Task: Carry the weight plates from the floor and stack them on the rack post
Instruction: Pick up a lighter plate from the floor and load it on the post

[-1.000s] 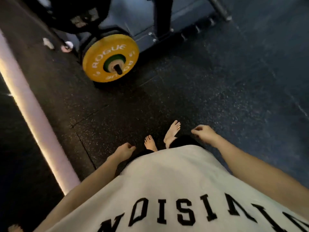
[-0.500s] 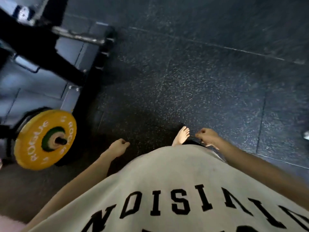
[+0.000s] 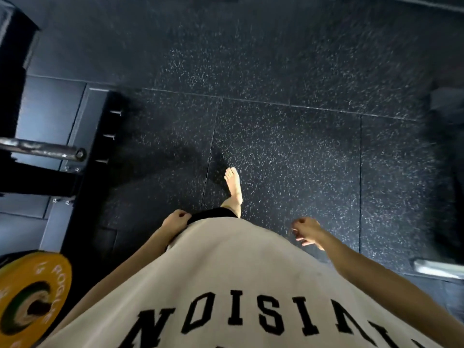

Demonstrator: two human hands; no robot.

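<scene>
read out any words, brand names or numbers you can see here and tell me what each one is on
"ROGUE" in white letters on the yellow weight plate, lower left.
"15" on the same plate, above the brand name.
"NOISI", upside down to the camera, in black letters on the light shirt; the letters further right run off the frame and cannot be read.
Other small marks on the plate are too blurred to read.

I'm in a gym: speckled black rubber floor tiles [image 3: 276,136] under my bare foot [image 3: 234,184], a yellow Rogue bumper plate [image 3: 30,297] and steel rack post [image 3: 42,148] off beyond my left hand [image 3: 175,221].
</scene>
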